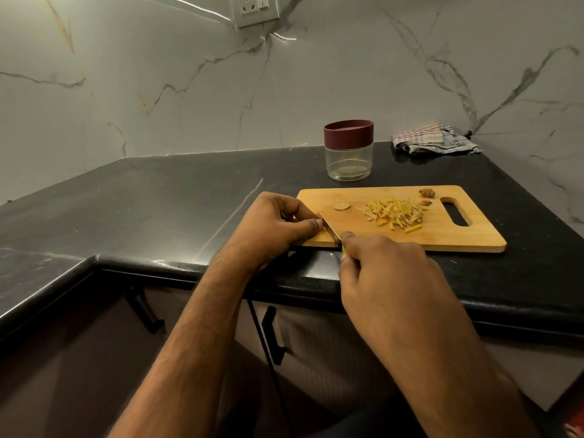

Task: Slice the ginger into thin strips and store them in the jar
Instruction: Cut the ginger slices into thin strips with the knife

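Holding a knife point(330, 230), the right hand point(384, 273) sits at the lower centre of the frame, its grip clenched round the green handle, the forefinger laid along the top of the blade. The blade slants up and left across the near left corner of the cutting board point(442, 235). The left hand point(278, 224) rests at that same corner with its fingers curled and fingertips pressed close against the blade; whatever piece it pins is hidden beneath them, so what it grasps cannot be told. A heap of thin ginger strips point(393, 213) lies in the middle of the board, with 1 round ginger slice point(342, 206) to their left and 2 brown ginger scraps point(426, 193) near the handle slot to the right. Behind the board stands the jar point(349, 161), clear, with its maroon lid point(348, 132) on. A striped cloth point(433, 140) lies crumpled at the back right of the black desk point(158, 197).
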